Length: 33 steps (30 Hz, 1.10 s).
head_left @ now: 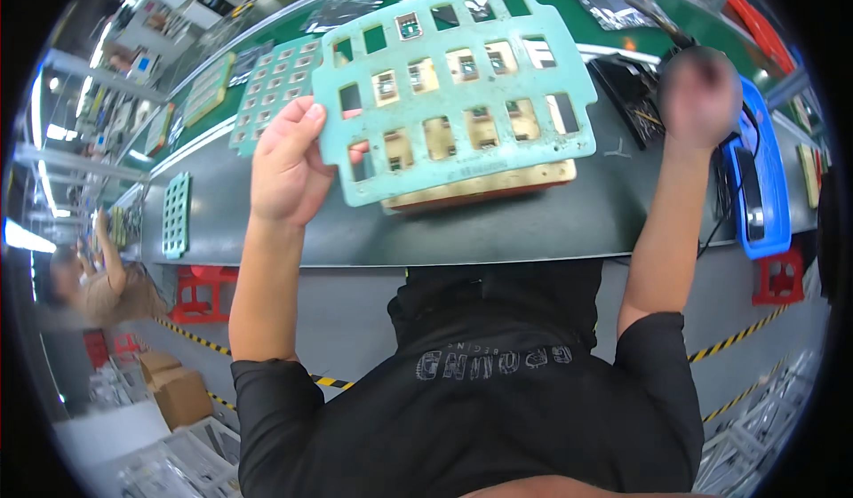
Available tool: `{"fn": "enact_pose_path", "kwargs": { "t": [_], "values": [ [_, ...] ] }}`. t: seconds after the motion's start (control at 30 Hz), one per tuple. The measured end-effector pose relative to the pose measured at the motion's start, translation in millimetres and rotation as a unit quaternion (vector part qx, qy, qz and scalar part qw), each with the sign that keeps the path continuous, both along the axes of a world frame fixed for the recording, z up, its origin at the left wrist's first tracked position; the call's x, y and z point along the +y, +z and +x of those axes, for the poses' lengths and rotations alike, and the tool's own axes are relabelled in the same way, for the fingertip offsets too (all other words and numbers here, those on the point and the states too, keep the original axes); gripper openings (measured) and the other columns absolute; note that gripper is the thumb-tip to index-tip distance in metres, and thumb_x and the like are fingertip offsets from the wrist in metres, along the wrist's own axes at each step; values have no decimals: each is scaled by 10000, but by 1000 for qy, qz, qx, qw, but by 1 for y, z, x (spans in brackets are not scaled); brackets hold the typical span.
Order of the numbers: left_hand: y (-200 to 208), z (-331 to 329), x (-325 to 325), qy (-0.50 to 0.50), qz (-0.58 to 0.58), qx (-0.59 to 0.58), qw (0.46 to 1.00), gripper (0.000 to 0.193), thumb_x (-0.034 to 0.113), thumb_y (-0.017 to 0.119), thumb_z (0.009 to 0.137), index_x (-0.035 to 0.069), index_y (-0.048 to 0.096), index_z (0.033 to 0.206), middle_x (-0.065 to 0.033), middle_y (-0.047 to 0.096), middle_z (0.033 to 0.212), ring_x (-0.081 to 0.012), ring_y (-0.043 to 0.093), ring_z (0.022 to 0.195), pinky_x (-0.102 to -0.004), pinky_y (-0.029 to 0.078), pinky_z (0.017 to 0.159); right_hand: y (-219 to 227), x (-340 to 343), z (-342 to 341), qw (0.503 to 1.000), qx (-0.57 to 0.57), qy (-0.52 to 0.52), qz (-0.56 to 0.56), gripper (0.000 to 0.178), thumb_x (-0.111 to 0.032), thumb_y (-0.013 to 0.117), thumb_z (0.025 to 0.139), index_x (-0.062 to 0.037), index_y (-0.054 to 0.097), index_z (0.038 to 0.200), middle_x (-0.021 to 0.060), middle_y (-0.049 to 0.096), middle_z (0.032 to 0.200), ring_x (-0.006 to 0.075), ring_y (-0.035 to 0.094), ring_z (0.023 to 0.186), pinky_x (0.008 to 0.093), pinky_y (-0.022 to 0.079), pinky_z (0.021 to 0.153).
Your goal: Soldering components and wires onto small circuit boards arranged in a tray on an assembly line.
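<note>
My left hand [293, 156] grips the left edge of a teal plate [462, 95] with rows of rectangular windows, thumb on top and fingertips showing through a window. The plate is held tilted above the table. Beneath it sits a cream block [480, 185] with a reddish-brown lower edge; through the windows I see cream pockets with small parts, though much of the block is hidden. My right hand [700, 98] is raised at the right, its fingers blurred. Beside it a dark, elongated tool [653, 14] slants up to the left; whether my fingers hold it is unclear.
Another teal windowed plate [280, 85] lies behind my left hand, and a smaller one [177, 215] at the table's left. Right of me are a black tray [626, 98] and a blue bin [771, 174] with a cable. Plastic bags [609, 2] lie at the back. A person [111, 280] is far left.
</note>
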<state>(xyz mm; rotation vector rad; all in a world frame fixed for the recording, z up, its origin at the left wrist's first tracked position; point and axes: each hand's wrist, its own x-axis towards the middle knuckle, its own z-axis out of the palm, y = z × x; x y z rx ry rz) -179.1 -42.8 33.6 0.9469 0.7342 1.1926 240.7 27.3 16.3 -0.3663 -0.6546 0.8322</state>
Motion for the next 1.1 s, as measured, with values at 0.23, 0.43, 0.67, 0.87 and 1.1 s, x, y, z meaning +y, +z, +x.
{"fn": "enact_pose_path", "kwargs": {
  "t": [0.23, 0.43, 0.67, 0.87, 1.1],
  "values": [
    [0, 3, -7, 23, -12, 50, 998, 171, 136, 473, 926, -19, 473, 998, -181, 628, 954, -234, 643, 739, -364, 562, 703, 7, -6, 2, 999, -34, 24, 18, 210, -153, 496, 876, 16, 547, 763, 64, 462, 602, 102, 325, 471, 255, 261, 504],
    [-14, 12, 10, -3, -29, 28, 999, 182, 132, 472, 926, -33, 464, 1001, -179, 610, 994, -257, 643, 864, -389, 567, 753, 2, 1, 9, 997, -52, 44, 23, 228, -146, 499, 873, 23, 587, 748, 62, 497, 592, 104, 352, 467, 256, 273, 491],
    [-6, 20, 7, 5, -43, 52, 998, 191, 98, 447, 911, -49, 458, 1033, -188, 602, 1011, -262, 647, 851, -383, 574, 730, 38, -6, -22, 976, -165, -139, 17, 99, -64, 588, 854, 26, 625, 838, 92, 594, 665, 101, 477, 520, 231, 379, 494],
    [9, 26, 9, 10, -34, 102, 994, 334, 75, 462, 879, -55, 417, 1183, -163, 604, 1010, -231, 650, 821, -318, 567, 695, 48, -18, -98, 802, -544, -227, 99, 239, -78, 596, 871, -24, 628, 1102, 65, 655, 923, 59, 585, 679, 170, 460, 563],
    [5, 26, 9, 21, -14, 116, 993, 421, 59, 514, 855, -73, 376, 1230, -156, 589, 1048, -194, 637, 873, -315, 569, 695, 49, -10, -151, 636, -726, -179, 191, 226, -29, 646, 775, -104, 653, 987, 99, 600, 948, 209, 614, 821, 276, 477, 716]
  ]
}}
